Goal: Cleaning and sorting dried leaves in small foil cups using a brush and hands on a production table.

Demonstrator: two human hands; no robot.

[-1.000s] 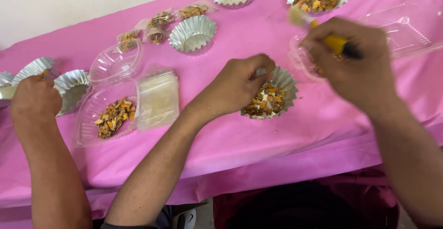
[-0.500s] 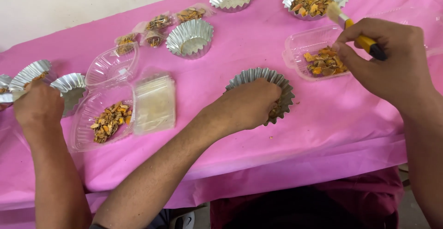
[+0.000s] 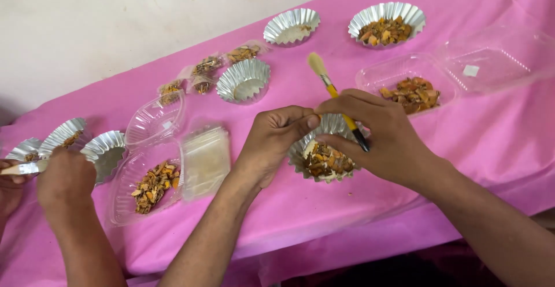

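Note:
My left hand (image 3: 272, 142) pinches the left rim of a fluted foil cup (image 3: 324, 165) that holds orange-brown dried pieces, near the table's front edge. My right hand (image 3: 378, 139) is right beside it, over the cup's right side. It grips a brush (image 3: 330, 87) with a yellow and black handle, its pale bristles pointing up and away. The fingertips of both hands nearly meet above the cup.
A clear hinged box (image 3: 410, 82) of dried pieces lies open at right, another clear box (image 3: 153, 177) at left. More foil cups (image 3: 244, 80), some filled (image 3: 386, 24), and small packets (image 3: 202, 73) dot the pink tablecloth (image 3: 462, 148). A co-worker's hand (image 3: 65, 177) works at the far left.
My right hand has come left with the brush, from the clear box to the foil cup. My left hand has slid off the cup's top to its left rim.

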